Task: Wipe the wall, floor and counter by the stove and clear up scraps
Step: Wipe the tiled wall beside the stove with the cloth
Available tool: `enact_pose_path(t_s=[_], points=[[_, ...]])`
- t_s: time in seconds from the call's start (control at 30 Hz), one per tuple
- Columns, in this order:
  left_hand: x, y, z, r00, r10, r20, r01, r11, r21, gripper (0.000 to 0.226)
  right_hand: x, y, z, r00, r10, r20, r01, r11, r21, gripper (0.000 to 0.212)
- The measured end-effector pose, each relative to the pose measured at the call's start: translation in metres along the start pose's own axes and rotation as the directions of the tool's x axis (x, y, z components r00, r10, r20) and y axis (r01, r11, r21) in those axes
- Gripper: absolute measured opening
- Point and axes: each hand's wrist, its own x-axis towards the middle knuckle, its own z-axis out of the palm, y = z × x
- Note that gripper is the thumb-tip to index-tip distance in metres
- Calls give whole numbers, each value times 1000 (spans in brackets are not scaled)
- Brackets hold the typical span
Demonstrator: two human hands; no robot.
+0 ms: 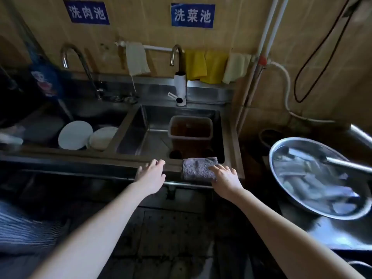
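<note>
A folded grey cloth (198,167) lies draped over the front rim of the steel double sink (173,166). My right hand (225,177) rests on the cloth's near right edge with its fingers spread and straight. My left hand (152,174) lies flat on the sink's front rim, a little left of the cloth, fingers relaxed and holding nothing. Behind the sink rises the tan tiled wall (141,27), and the dark tiled floor (169,238) shows between my forearms.
A plastic tub of brown water (190,127) stands in the right basin. White plates (75,135) lean in the left basin. A steel bowl of cut pieces in water (318,178) sits at right. Yellow cloths (203,66) hang on a wall rail beside two faucets.
</note>
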Motion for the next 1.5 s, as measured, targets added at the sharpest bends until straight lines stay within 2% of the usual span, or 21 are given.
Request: enact_pose_path(t_s=[0.17,0.27,0.47,0.6,0.73,0.87,1.1,1.33,1.5], points=[[53,-22,12,1000,5,19,-4,999,-44,36,60,-11,24,995,38,95,-40,999,23,56],[80,-28,13,999,33,0,-33,999,-36,34,84,-14,42,994,37,105,-41,998,37,55],[126,-30,3,993,118,11,-117,992,-47,36,103,0,63,984,42,176,-26,995,-94,69],[144,-31,-2,989,147,33,-146,989,-24,37,104,4,66,980,52,192,-36,996,-83,71],[152,-30,-4,984,173,50,-172,985,-13,37,103,2,64,988,27,153,-11,994,-108,66],[160,-21,-6,976,209,57,-209,978,-6,37,98,2,54,994,27,106,-21,998,-53,50],[172,20,-18,953,299,44,-300,954,6,35,66,12,18,987,155,-36,-146,973,180,38],[164,87,-36,877,479,27,-480,874,79,37,12,45,-36,930,316,-186,-274,936,220,39],[139,147,-46,813,581,35,-581,806,114,37,-49,70,-62,857,431,-281,-371,896,242,39]])
